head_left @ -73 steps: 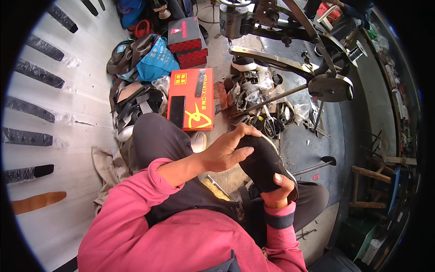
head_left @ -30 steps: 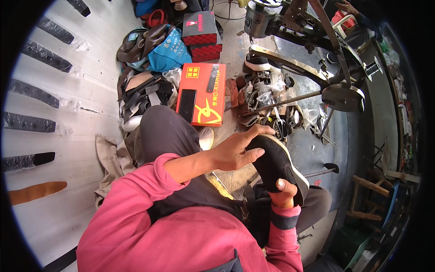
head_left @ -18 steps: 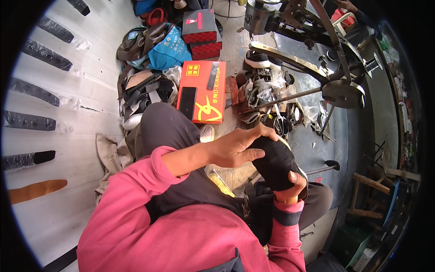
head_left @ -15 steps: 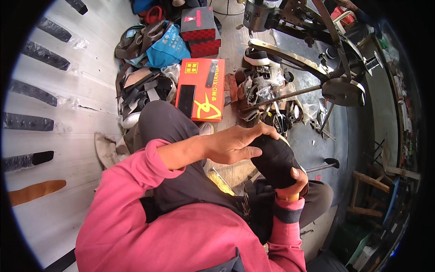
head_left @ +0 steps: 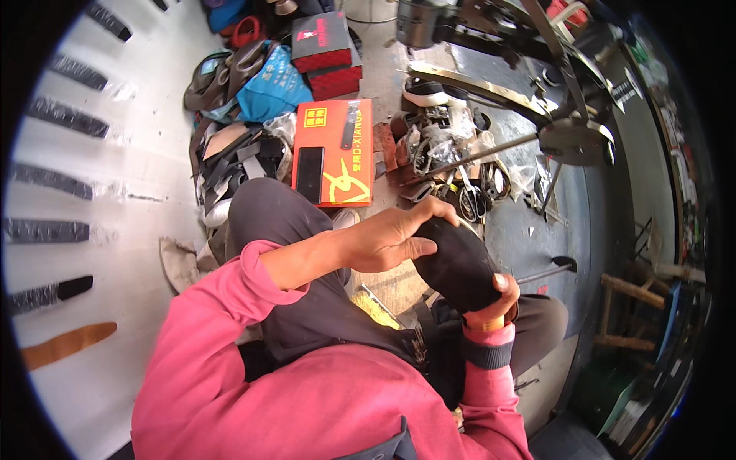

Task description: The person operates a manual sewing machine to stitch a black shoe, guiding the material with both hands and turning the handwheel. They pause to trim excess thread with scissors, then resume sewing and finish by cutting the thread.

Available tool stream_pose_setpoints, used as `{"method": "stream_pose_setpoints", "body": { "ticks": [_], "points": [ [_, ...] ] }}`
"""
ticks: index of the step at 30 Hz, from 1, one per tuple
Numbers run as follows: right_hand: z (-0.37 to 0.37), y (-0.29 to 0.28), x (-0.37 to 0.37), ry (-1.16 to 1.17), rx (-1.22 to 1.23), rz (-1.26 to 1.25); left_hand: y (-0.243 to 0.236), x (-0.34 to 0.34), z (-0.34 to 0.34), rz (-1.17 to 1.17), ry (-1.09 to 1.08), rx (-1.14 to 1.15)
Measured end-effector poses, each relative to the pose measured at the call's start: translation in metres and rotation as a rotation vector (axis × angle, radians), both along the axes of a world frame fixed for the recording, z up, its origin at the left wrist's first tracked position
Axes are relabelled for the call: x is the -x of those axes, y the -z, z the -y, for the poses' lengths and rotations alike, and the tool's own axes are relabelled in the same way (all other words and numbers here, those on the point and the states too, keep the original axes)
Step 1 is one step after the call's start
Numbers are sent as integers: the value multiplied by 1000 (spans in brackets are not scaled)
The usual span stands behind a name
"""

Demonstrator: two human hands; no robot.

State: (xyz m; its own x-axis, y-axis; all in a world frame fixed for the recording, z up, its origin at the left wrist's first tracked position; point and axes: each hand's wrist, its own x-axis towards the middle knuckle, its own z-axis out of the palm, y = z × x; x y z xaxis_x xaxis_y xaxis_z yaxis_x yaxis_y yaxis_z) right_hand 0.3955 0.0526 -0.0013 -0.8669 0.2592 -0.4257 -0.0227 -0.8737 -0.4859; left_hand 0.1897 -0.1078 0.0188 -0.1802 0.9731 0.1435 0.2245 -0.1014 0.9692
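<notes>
I hold a black shoe (head_left: 454,264) over my lap in both hands. My left hand (head_left: 389,239) has its index finger curled over the upper end of the shoe and its thumb pressed on the black surface. My right hand (head_left: 493,301) grips the lower right end, thumb on top, with the other fingers mostly hidden beneath. Only a thin sliver of the pale sole edge shows at the shoe's top. A long tray of yellowish material (head_left: 372,313) lies below the shoe, between my legs.
A red box (head_left: 353,157) with a phone, blue bag (head_left: 272,88), scrap pile (head_left: 241,153) and shoe heap (head_left: 452,134) lie ahead. A metal machine (head_left: 571,142) stands right, near a wooden stool (head_left: 629,307). Flat dark pieces (head_left: 46,230) lie along the pale left surface.
Both hands and the shoe have risen slightly. The shoe has tilted, so its pale sole rim, plainly visible earlier along the right side, is now mostly out of sight.
</notes>
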Motion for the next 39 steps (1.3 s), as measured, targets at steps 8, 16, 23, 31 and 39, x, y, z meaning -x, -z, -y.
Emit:
{"method": "stream_pose_setpoints", "body": {
  "ticks": [8, 16, 23, 31, 39],
  "points": [
    [0, -16, 21, -152, 55, -141, 7, 4, -2, 312, -60, 209],
    [9, -20, 11, -211, -968, 89, 17, 10, -3, 314, -231, 185],
    [4, -15, 1, -4, -1346, 88, 25, 8, -10, 273, -356, 140],
    [-17, 0, 6, 100, -1347, 261, 10, 5, -12, 104, -362, 179],
    [-19, -11, 34, -57, -606, 154, -3, 4, 2, -140, -350, -7]
  ]
}}
